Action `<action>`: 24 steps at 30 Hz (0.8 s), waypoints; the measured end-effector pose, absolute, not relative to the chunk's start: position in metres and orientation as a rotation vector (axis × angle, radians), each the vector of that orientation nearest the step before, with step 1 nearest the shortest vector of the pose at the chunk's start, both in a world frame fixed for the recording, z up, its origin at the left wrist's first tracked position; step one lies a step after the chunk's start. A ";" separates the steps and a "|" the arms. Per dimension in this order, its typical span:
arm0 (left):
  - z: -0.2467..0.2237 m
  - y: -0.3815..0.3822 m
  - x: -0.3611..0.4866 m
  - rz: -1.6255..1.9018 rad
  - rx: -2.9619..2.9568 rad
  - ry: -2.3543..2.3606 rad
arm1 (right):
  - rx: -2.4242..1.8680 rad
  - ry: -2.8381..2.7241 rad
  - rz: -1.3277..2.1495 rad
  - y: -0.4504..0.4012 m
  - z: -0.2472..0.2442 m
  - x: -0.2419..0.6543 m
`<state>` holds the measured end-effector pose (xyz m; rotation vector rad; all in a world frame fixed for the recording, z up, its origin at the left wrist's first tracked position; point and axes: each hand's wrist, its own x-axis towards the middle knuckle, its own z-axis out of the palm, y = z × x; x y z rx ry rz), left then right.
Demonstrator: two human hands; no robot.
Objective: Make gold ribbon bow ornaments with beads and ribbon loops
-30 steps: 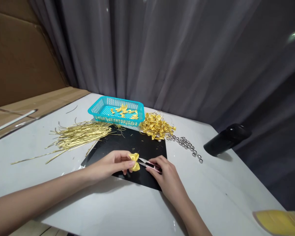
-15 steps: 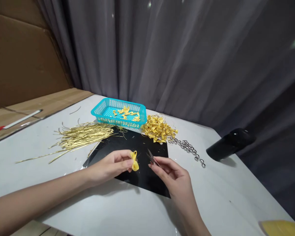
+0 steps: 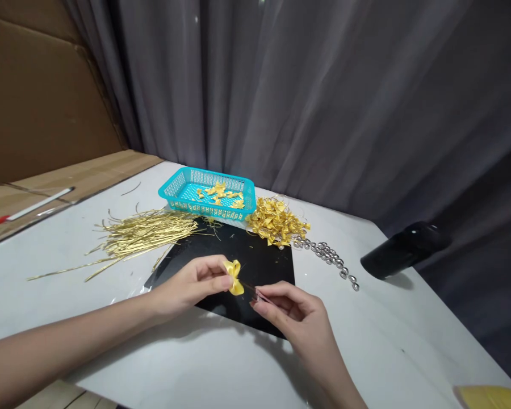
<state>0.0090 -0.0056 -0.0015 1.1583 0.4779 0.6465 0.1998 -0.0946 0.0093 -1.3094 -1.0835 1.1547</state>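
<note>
My left hand pinches a yellow ribbon bow between thumb and fingers, above the black mat. To its right, my right hand is closed on small metal thread snips. The blades point left at the bow, and a thin dark line spans the short gap. Whether the tips touch anything is too fine to tell. Behind the mat, a turquoise basket holds several yellow bows. A heap of yellow bows lies right of the basket.
A bundle of gold twist ties lies on the white table left of the mat. Silver beads trail to the right, near a black bottle lying tilted. A red-capped white marker rests on cardboard at left.
My right hand has moved slightly left and down, bringing the snips nearer the bow. The bow has turned to show more of its front.
</note>
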 end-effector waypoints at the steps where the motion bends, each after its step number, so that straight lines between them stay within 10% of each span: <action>1: -0.002 -0.006 0.009 0.649 1.160 0.479 | -1.309 -1.077 1.178 -0.094 0.010 0.200; 24: 0.001 -0.007 0.008 0.587 1.166 0.485 | -1.315 -1.029 1.253 -0.095 0.011 0.201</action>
